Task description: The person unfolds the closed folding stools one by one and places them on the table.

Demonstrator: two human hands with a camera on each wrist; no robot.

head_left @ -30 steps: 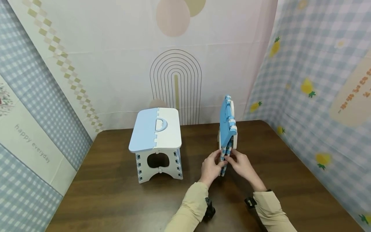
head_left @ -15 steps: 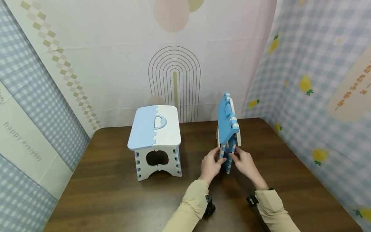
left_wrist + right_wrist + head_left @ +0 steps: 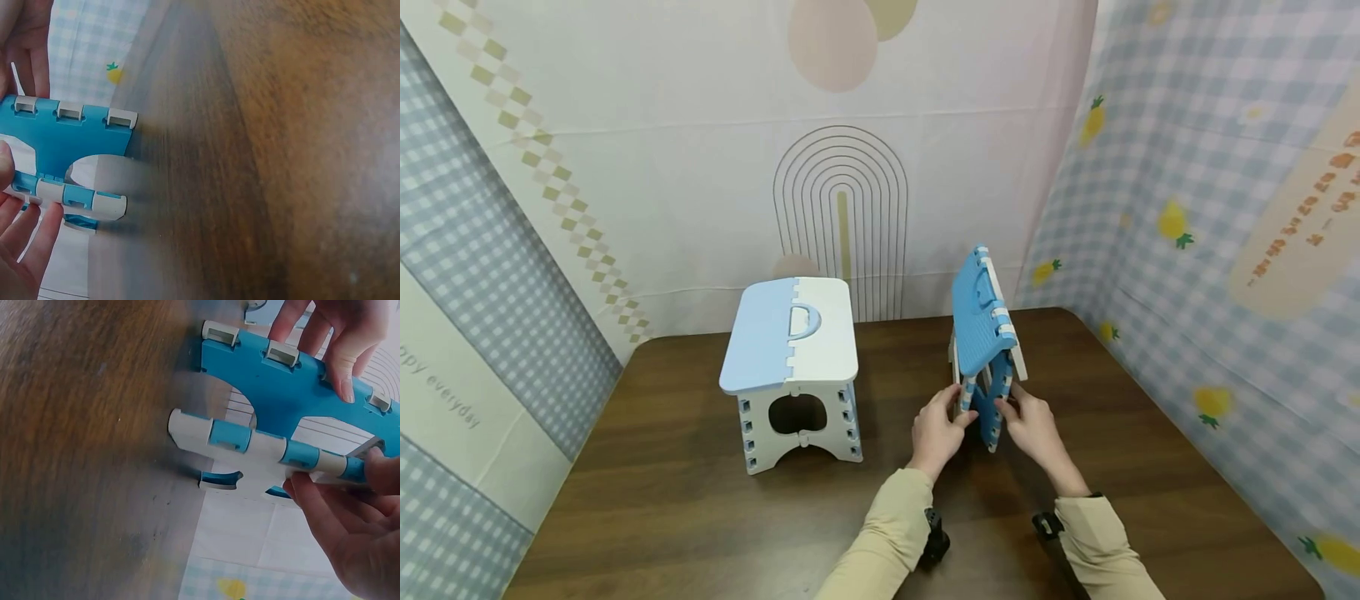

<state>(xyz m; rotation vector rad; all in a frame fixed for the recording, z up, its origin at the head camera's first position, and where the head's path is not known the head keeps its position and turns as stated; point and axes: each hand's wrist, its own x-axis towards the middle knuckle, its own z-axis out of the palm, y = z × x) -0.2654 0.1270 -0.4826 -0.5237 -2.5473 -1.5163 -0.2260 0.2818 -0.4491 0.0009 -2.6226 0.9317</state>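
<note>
A blue and white folding stool [image 3: 981,321] stands partly unfolded on the right of the table, its two top halves sloping down from a raised ridge like a tent. My left hand [image 3: 937,432] pinches the hinged edge of its left leg panel between thumb and fingers. On the other side, my right hand [image 3: 1033,425] holds the right leg panel's edge the same way. Both wrist views show a gap between the leg panels; in the right wrist view the hinged leg edge [image 3: 262,447] lies between my thumb and fingers.
A second folding stool [image 3: 793,367], pale blue and white, stands fully unfolded to the left. The brown wooden table [image 3: 700,517] bears both stools. Behind it hangs a white cloth [image 3: 715,208] with an arch print, and a checked cloth [image 3: 1157,275] closes the right side.
My hands have moved apart, drawing the leg panels away from each other. The stool's top halves have spread from nearly flat together into a wider tent. The view has shifted slightly.
</note>
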